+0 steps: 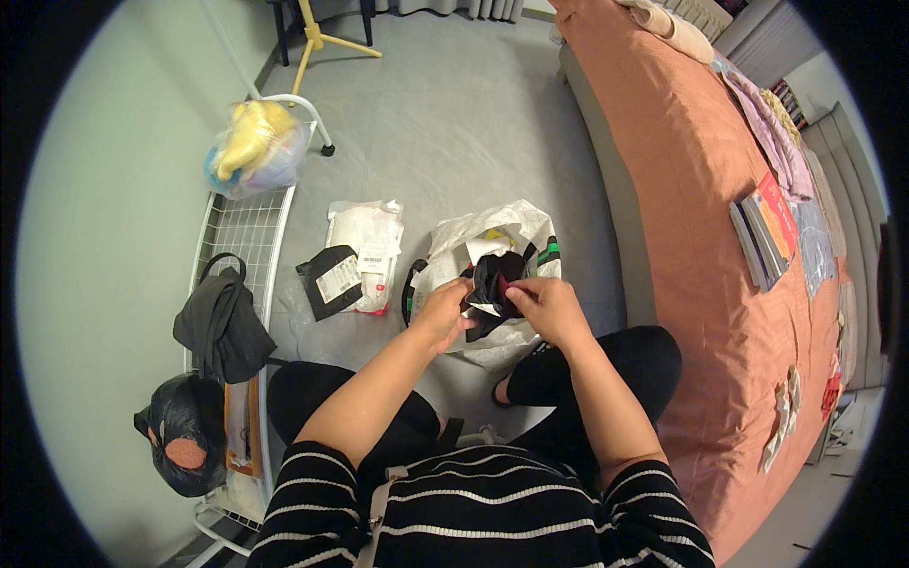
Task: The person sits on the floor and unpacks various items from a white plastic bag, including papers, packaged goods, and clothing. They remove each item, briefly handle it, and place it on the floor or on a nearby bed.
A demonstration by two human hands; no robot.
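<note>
Between my hands is a crumpled black plastic bag (491, 276) with its mouth partly spread, held over a large white woven bag (445, 248) on the floor. My left hand (442, 315) grips the black bag's left edge, fingers closed. My right hand (552, 310) pinches its right side near a dark red bit showing at the mouth; what lies deeper inside is hidden. White paper and something yellow show in the white bag behind it. Left of that bag, a black parcel (330, 283) with a white label overlaps a white plastic parcel (367, 232).
On my left, a white wire rack (237, 225) carries a clear bag of plush-like yellow things (258, 142), a dark grey cloth bag (225, 322) and a black plastic bag (189, 431). A bed with an orange cover (696, 284) and books (765, 232) stands to my right.
</note>
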